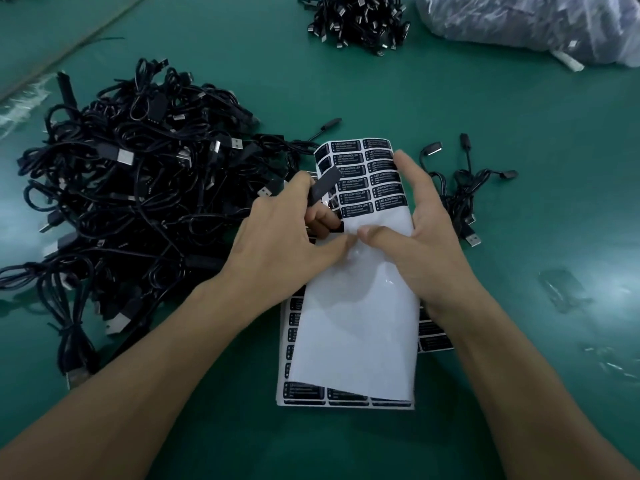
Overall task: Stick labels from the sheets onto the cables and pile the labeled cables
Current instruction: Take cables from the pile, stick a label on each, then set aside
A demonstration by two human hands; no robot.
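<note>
Green matting is covered at the centre by a label sheet held up in both hands.

The sheet, bare white on its lower part, is gripped by the right hand, with the thumb pressed on the white part and the fingers held together along the right edge. A black cable module is pinched in the curled fingers of the left hand. A stack of sheets is laid beneath, a large cable pile is heaped at the left, and a small bunch at the right.
</note>
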